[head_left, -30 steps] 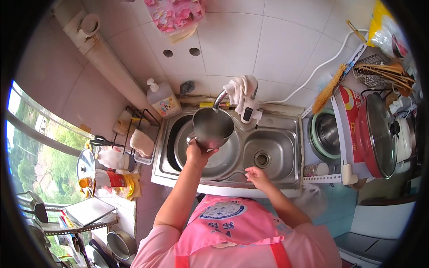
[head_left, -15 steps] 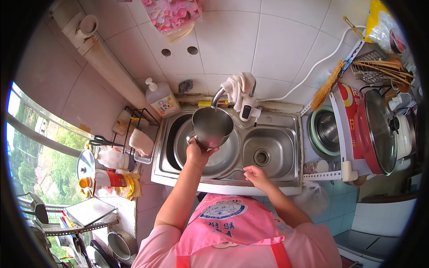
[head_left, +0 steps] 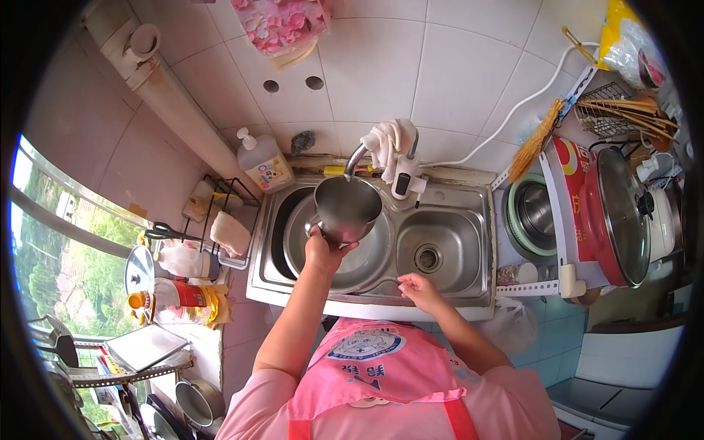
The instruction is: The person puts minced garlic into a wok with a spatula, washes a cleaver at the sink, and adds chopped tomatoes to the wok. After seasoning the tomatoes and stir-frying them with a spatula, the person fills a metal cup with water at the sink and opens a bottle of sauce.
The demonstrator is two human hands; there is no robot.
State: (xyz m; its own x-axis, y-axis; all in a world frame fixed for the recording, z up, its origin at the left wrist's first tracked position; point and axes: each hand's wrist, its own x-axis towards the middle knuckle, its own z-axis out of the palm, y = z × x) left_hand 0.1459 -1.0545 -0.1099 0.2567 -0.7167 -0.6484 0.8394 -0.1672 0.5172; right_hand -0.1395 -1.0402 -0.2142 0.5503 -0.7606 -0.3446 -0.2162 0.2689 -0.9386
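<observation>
Here's the deep round grey metal pot [head_left: 348,205], mouth up, its far rim right by the curved chrome faucet spout [head_left: 355,159], the left hand [head_left: 328,249] gripping its near side! Firm and level looks best, mouth lined up with that spout. Below the spout, a wide silver metal basin [head_left: 375,253]; nearer the person and right of it, the right hand [head_left: 418,289], empty, fingers loosely curled.

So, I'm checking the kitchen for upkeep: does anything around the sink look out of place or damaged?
A white cloth hangs over the faucet, an odd spot for it, and two uncovered holes in the wall tiles look unfinished.
</observation>
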